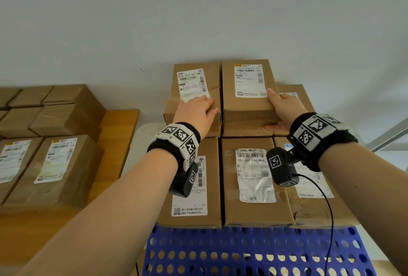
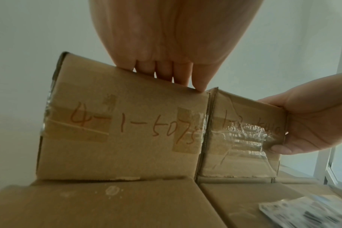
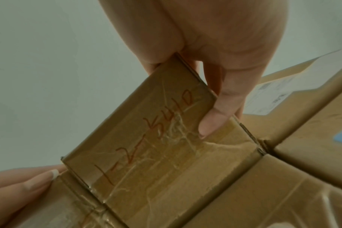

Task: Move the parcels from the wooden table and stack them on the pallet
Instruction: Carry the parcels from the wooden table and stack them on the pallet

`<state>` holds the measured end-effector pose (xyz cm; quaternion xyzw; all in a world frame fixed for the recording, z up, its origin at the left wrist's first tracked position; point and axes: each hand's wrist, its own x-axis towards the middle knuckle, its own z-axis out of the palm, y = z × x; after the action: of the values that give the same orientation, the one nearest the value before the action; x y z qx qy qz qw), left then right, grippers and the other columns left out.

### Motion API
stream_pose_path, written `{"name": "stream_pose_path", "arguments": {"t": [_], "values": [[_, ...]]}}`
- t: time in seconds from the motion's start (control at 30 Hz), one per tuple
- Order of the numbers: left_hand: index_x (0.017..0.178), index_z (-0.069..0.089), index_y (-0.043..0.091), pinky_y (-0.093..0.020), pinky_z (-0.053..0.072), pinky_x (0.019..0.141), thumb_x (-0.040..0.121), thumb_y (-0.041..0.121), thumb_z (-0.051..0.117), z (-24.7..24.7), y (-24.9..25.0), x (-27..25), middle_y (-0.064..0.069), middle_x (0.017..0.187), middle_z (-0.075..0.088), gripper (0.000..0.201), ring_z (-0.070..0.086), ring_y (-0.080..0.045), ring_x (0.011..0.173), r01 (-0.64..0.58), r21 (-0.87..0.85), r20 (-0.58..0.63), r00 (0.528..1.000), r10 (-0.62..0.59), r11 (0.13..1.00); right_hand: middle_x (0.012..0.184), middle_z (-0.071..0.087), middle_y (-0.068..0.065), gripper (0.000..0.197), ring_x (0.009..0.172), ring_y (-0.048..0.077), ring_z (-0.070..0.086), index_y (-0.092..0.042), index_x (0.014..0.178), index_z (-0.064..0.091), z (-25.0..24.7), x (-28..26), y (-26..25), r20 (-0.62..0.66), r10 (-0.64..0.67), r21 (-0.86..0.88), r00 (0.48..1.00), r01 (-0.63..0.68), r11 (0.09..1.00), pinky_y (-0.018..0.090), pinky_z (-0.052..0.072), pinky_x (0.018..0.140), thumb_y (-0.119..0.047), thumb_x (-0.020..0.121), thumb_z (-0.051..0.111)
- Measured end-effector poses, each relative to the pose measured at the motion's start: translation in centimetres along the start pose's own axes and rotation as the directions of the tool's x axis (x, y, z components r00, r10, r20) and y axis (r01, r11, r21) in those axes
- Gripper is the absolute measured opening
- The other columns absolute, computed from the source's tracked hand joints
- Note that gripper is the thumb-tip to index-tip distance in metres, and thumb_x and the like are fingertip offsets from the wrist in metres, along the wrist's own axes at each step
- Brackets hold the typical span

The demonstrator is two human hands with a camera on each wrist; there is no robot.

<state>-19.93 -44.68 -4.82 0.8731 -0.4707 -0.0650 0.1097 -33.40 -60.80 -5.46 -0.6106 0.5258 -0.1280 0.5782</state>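
Two brown parcels sit side by side as a second layer on the parcels on the blue perforated pallet [image 1: 242,251]. My left hand [image 1: 196,110] rests flat, fingers straight, on top of the left upper parcel [image 1: 213,81], near its front edge; the left wrist view shows those fingers [image 2: 166,74] over that parcel's [image 2: 123,138] top edge. My right hand [image 1: 284,105] grips the near right corner of the right upper parcel [image 1: 245,107], thumb on the front face and fingers along its side. The right wrist view shows the thumb [image 3: 211,121] pressed on this parcel's [image 3: 146,146] taped front.
The lower layer holds a row of labelled parcels [image 1: 229,187] at the pallet's front. To the left, the wooden table [image 1: 117,125] carries several more parcels [image 1: 64,178]. A pale wall rises just behind the stack. A black cable [image 1: 329,209] hangs from my right wrist.
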Motion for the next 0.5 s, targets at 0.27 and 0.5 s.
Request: {"name": "stream_pose_path", "arguments": {"t": [0.27,0.5], "values": [[0.138,0.042,0.018,-0.039,0.02,0.113,0.099,0.036,0.034,0.1,-0.1,0.0,-0.002,0.146,0.04,0.043,0.033,-0.021,0.134,0.006,0.006,-0.006,1.0,-0.006,1.0,0.143,0.042,0.012,0.068,0.128,0.032,0.042,-0.017,0.145,0.03,-0.1,-0.1,0.5,-0.186,-0.322,-0.453,0.928,0.21,0.867,0.044,0.038,0.102,-0.054,0.091,0.046],[0.139,0.04,0.019,-0.04,0.02,0.114,0.099,0.037,0.033,0.2,0.0,0.1,-0.002,0.148,0.038,0.045,0.032,-0.02,0.136,0.011,0.01,-0.006,1.0,-0.011,1.0,0.153,0.026,0.008,0.061,0.14,0.028,0.024,-0.021,0.144,0.036,1.4,-0.5,0.7,-0.044,-0.492,-0.546,0.869,0.391,0.74,0.045,0.025,0.113,-0.046,0.091,0.052]]}}
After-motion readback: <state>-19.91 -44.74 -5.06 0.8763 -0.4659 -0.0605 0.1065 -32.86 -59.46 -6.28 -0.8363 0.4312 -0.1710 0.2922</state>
